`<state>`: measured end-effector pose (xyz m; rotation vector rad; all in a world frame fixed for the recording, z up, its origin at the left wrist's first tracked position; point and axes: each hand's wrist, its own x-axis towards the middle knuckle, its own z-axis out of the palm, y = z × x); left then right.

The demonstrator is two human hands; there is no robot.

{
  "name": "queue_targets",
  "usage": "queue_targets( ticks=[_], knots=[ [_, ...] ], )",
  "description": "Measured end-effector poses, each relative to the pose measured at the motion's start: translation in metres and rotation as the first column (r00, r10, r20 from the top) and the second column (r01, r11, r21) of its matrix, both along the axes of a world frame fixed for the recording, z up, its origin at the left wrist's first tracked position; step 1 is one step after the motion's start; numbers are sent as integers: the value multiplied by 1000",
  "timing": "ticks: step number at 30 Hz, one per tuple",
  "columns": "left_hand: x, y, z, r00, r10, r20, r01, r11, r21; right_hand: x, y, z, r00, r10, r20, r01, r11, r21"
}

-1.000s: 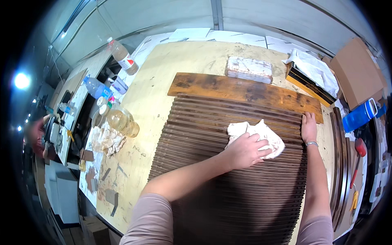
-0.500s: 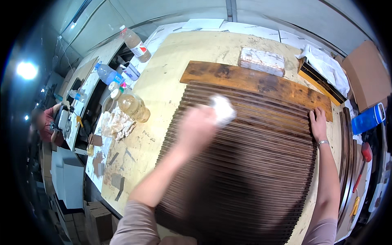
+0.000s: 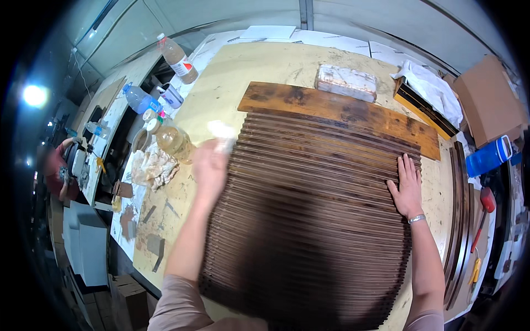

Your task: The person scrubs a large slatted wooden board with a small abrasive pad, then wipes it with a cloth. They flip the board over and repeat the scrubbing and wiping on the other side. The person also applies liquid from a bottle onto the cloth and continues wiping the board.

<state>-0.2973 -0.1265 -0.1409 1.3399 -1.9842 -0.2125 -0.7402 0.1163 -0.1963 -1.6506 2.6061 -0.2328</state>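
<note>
Head view shows left grip [image 3: 211,166] pinching a cloth [image 3: 222,131] and right grip [image 3: 408,192] spread on slats [image 3: 314,165], which uneven pressing could shift.

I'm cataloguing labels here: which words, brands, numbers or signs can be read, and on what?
None can be read clearly.
Red-and-white label on the clear plastic bottle: too small.
Blue label on the blue-tinted bottle: too small.
Marks on the black-and-yellow box: too small.
Dark marks on the white sheet: too blurred.
</note>
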Motion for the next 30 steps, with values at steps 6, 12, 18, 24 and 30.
queue_targets(
  ticks=[6, 12, 18, 24, 30],
  knots=[
    [-101, 68, -25, 617, -645, 450, 744, 665, -66, -1, -1, 0, 1000, -17, -12, 17, 1000, 22],
    [53, -19, -29, 977, -39, 211, -11, 972, 233, 5, -4, 2, 1000, -11, 9, 11, 1000, 12],
    [-48, 44, -11, 885, -449, -118, 450, 893, -21, -1, 2, 0, 995, -33, -92, 34, 999, 4],
    [-134, 101, -46, 663, -703, 256, 733, 679, -33, 72, 37, 15, 998, 49, 49, -50, 999, 17],
    [8, -2, -50, 918, -302, 257, 322, 946, -35, 83, 45, 13, 999, 31, 34, -32, 998, 45]
  ],
)
